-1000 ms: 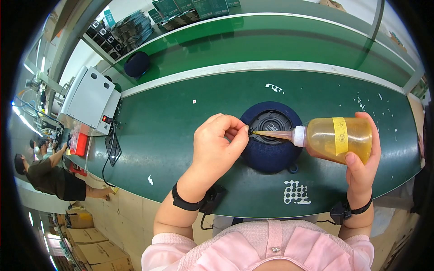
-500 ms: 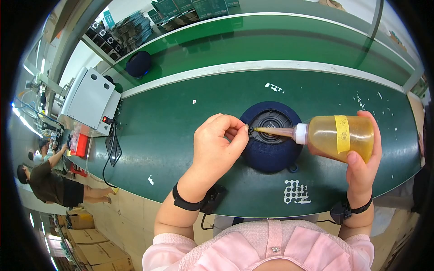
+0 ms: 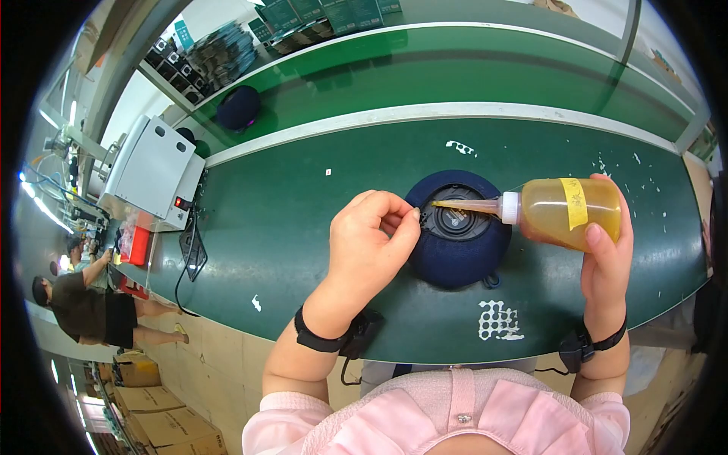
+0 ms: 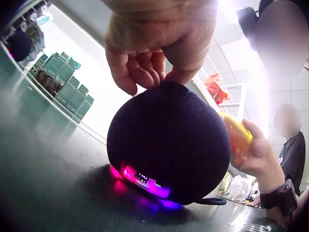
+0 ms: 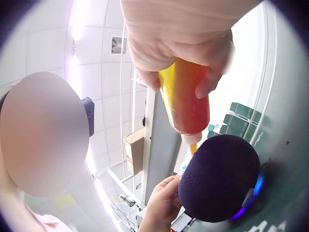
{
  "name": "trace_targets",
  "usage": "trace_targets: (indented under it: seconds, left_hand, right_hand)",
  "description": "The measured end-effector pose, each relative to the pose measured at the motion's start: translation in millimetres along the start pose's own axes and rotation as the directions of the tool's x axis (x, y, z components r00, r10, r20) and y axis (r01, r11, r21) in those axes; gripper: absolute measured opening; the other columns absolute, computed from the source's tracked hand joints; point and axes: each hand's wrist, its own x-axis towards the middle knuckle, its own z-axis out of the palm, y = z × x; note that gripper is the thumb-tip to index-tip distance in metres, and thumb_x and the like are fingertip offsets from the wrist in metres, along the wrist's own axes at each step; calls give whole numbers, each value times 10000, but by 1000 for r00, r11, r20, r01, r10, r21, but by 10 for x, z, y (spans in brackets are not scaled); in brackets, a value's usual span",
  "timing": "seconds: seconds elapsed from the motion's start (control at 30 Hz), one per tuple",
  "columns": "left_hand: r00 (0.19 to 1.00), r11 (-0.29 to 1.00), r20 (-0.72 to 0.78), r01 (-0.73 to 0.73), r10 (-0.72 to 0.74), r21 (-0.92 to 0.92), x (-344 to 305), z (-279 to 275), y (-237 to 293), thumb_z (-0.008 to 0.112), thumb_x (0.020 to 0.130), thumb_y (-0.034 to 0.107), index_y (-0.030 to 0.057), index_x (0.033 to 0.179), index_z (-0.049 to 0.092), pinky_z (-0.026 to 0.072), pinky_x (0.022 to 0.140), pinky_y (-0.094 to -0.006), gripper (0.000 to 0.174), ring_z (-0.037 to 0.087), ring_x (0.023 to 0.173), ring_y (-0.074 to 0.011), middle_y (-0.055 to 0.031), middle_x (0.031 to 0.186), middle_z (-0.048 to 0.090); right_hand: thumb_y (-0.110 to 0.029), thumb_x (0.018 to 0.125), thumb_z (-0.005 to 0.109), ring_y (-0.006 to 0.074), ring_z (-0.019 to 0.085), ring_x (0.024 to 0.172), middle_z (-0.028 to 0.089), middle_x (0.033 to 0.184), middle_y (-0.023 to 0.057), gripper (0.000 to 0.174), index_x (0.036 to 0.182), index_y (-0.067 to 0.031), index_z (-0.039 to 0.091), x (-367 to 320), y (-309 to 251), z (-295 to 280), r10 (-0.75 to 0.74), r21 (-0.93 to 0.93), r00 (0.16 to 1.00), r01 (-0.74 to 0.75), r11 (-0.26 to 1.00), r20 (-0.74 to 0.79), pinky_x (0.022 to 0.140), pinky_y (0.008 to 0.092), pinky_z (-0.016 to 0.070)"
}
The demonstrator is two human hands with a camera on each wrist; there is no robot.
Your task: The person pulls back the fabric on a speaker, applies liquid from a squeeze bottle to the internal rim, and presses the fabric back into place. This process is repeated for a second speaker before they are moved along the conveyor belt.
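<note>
A round speaker [image 3: 459,262] covered in dark blue fabric rests on the green table, its black ringed recess [image 3: 464,220] facing up. At the left side of that recess, my left hand [image 3: 369,239] pinches the speaker's fabric edge between thumb and forefinger; in the left wrist view the cloth is drawn to a peak under the fingertips. My right hand [image 3: 610,243] grips a squeeze bottle [image 3: 550,212] of amber liquid with a yellow label. Its long nozzle [image 3: 470,205] points left over the recess, tip a little short of the left fingertips. Coloured light [image 4: 145,181] glows near the speaker's base.
A grey machine [image 3: 152,171] with a lit red switch stands at the left, a cable hanging from it. Another round speaker [image 3: 239,108] sits on the ledge behind. Green boxes [image 3: 356,15] are stacked on the far shelf. Another person [image 3: 91,303] stands far left.
The bottle has shifted slightly away from my body, and its nozzle tip has drawn back from the left fingertips over the recess. The left hand keeps its pinch.
</note>
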Motion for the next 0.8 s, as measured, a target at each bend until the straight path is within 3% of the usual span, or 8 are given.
trace_targets:
  seconds: [0.27, 0.4, 0.47, 0.57, 0.63, 0.7, 0.77, 0.8]
  left_hand:
    - [1000, 1000, -7, 25, -25, -16, 14, 36, -9, 672, 730, 27, -8, 723, 611, 438, 546, -212, 70, 534, 601, -82, -47, 705, 585]
    - [999, 999, 0, 39, -39, -2, 45, 43, -11, 678, 740, 42, -4, 713, 601, 406, 523, -200, 94, 502, 584, -59, -18, 669, 563]
    - [999, 999, 3, 38, -38, 0, 72, 37, -21, 678, 746, 46, -3, 710, 598, 400, 518, -198, 101, 495, 580, -54, -10, 657, 556]
    - [997, 995, -70, 18, -26, -103, 113, 2, -26, 678, 757, 55, -3, 709, 595, 401, 514, -200, 112, 494, 575, -55, -2, 639, 550]
    - [976, 986, -140, -168, 168, 8, 190, -40, -5, 679, 758, 52, -7, 711, 594, 402, 512, -198, 114, 500, 571, -62, -15, 649, 557]
    - [972, 977, -101, -211, 214, 37, 304, -54, 45, 690, 740, 64, -8, 743, 609, 436, 546, -224, 109, 544, 598, -107, -48, 673, 581]
    - [940, 914, 125, -338, 317, 225, 430, -49, 103, 700, 721, 89, -2, 783, 629, 469, 613, -261, 131, 578, 659, -160, -77, 709, 602]
    - [945, 920, 193, -306, 263, 246, 482, -44, 159, 705, 694, 121, 12, 845, 658, 491, 691, -310, 192, 610, 750, -219, -105, 787, 639]
  right_hand:
    - [-353, 842, 583, 167, 592, 864, 597, 1039, 61, 449, 1160, -46, 502, 101, -6, -95, 182, 243, 978, -153, 958, -102, 587, 243, 482]
    - [-352, 865, 555, 191, 596, 862, 597, 1039, 59, 395, 1150, -81, 517, 172, 19, -150, 261, 406, 961, -203, 891, -94, 568, 231, 486]
    - [-373, 868, 545, 219, 593, 827, 594, 1030, 67, 366, 1125, -112, 534, 196, -21, -107, 399, 619, 917, -301, 725, -22, 549, 226, 489]
    - [-380, 870, 538, 243, 586, 804, 590, 1026, 80, 349, 1104, -121, 547, 222, -23, -138, 490, 710, 864, -416, 569, 114, 548, 226, 498]
    - [-385, 871, 535, 244, 584, 795, 589, 1026, 81, 352, 1098, -116, 550, 226, -20, -147, 500, 726, 853, -437, 531, 148, 552, 228, 502]
    - [-390, 871, 533, 244, 581, 787, 588, 1026, 82, 355, 1091, -112, 553, 221, -16, -144, 511, 739, 840, -461, 491, 185, 556, 231, 505]
    - [-396, 872, 528, 244, 583, 789, 587, 1024, 82, 360, 1096, -115, 549, 214, -12, -131, 516, 727, 837, -468, 503, 182, 559, 237, 507]
    - [-396, 872, 528, 244, 583, 789, 587, 1024, 82, 360, 1096, -115, 549, 212, -8, -127, 515, 726, 837, -470, 502, 186, 559, 237, 507]
